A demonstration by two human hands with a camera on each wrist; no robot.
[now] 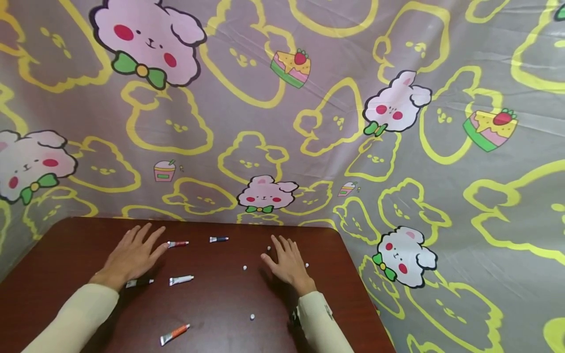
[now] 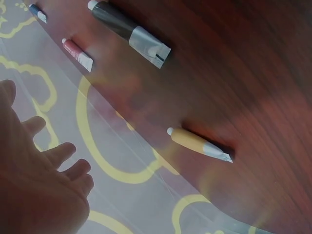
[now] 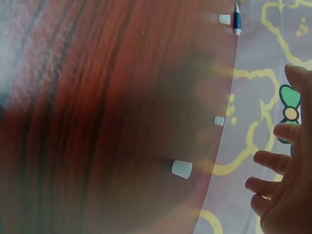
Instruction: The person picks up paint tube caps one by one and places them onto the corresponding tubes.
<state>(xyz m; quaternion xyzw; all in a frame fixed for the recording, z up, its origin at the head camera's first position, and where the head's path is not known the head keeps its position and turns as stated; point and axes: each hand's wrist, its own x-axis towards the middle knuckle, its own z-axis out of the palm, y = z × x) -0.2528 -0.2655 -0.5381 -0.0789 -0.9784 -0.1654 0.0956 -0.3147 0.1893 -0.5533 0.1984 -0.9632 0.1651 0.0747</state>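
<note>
My left hand (image 1: 134, 255) is over the left side of the table, fingers spread, holding nothing. Small paint tubes lie around it: a red one (image 1: 178, 243) by the thumb, a black one (image 1: 140, 283) below the wrist, a white one (image 1: 181, 280) to the right. A yellow tube (image 2: 189, 141), hidden from the head view, shows in the left wrist view. My right hand (image 1: 286, 262), likewise spread and holding nothing, hovers among small white caps: one cap (image 1: 244, 267) left of its thumb, another cap (image 1: 269, 248) near the fingertips, a third cap (image 1: 307, 265) right of it.
A dark blue tube (image 1: 218, 239) lies near the back edge between the hands. Closer to the front are an orange tube (image 1: 174, 335) and another white cap (image 1: 252, 317). A patterned cloth (image 1: 318, 162) hangs behind and beside the brown table (image 1: 220, 304).
</note>
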